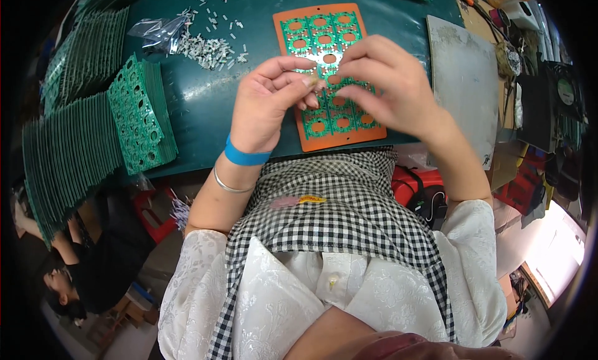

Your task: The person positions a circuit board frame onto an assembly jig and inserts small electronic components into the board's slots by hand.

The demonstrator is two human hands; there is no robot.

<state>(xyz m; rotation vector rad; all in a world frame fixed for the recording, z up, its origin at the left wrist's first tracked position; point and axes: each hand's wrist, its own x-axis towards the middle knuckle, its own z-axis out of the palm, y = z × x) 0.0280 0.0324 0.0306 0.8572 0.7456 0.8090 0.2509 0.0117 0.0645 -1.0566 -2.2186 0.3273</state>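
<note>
A green circuit board panel [342, 122] with rows of round cut-outs lies on an orange plate [309, 143] on the table before me. Over its left side is my left hand [274, 92], wearing a blue wristband [246, 154]. Its thumb and fingertips are pinched together, and whatever they hold is too small to make out. Across from it, above the panel's right side, my right hand [392, 82] has curled fingers with a gap between thumb and forefinger. Nothing shows in that gap. Both hands hide the panel's middle.
Small white parts [212, 51] spill from a clear plastic bag [152, 33] at the upper left. Stacked green panels [75, 139] line the left edge. A grey board [458, 86] lies to the right. Another person [93, 266] is at the lower left.
</note>
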